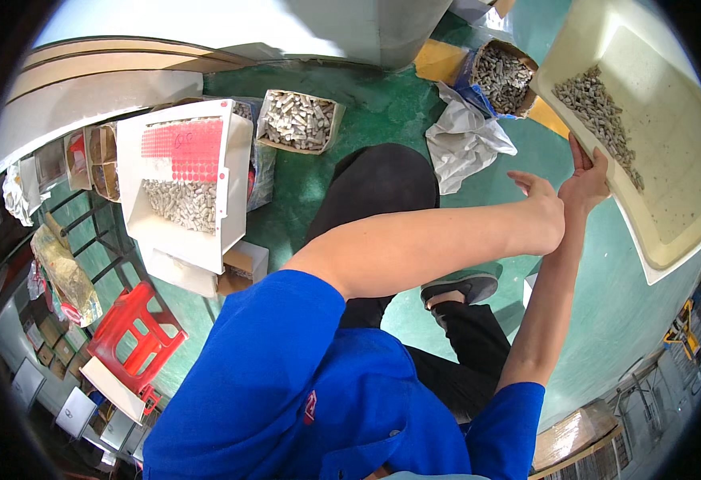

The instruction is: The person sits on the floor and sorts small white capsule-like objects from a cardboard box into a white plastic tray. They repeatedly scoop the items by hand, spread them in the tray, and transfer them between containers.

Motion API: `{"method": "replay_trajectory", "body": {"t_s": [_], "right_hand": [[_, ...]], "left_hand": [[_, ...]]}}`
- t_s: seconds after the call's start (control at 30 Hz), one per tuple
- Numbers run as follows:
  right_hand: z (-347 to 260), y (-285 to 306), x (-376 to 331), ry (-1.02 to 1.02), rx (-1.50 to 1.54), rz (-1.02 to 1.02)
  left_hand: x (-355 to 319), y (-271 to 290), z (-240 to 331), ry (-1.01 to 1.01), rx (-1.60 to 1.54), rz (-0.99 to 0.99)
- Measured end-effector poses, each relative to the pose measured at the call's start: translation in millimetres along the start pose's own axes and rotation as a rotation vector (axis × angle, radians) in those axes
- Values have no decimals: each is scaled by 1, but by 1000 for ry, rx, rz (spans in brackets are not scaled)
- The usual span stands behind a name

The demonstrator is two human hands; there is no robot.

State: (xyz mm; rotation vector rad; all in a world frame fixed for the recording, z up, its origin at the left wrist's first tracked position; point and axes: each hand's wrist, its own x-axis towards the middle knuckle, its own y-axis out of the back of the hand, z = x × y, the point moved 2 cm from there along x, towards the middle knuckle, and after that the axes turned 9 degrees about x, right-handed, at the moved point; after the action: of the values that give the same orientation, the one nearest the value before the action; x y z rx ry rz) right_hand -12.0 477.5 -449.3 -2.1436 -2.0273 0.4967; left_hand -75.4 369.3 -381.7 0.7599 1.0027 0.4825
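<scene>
Wide fisheye view from the wearer's head, downward, close above the forearms [438, 250], green floor [378, 108] farther below

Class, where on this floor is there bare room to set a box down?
Bare green floor lies beyond the knee, between the carton of pale pieces and the crumpled white paper, and between the right forearm and the cream tub. It is crowded around the white bin and where the blue carton sits by the paper.
</scene>
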Motion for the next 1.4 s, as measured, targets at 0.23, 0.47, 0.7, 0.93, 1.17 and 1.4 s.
{"method": "replay_trajectory", "body": {"t_s": [0.23, 0.47, 0.7, 0.93, 1.17, 1.4], "right_hand": [[4, 7, 1, 7, 20, 48], [-64, 62, -11, -227, 204, -9], [-158, 180, -86, -379, 212, 176], [-188, 214, -101, -262, 80, 230], [-207, 229, -98, -249, 240, 176], [-212, 227, -97, -223, 371, 90]], "left_hand": [[11, -4, -12, 47, -53, 39], [36, -19, -166, 306, 66, 389], [113, -45, -256, 193, 133, 592], [142, -59, -255, 66, 354, 776], [158, -67, -258, 134, 507, 673], [122, -41, -261, 451, 147, 631]]}}
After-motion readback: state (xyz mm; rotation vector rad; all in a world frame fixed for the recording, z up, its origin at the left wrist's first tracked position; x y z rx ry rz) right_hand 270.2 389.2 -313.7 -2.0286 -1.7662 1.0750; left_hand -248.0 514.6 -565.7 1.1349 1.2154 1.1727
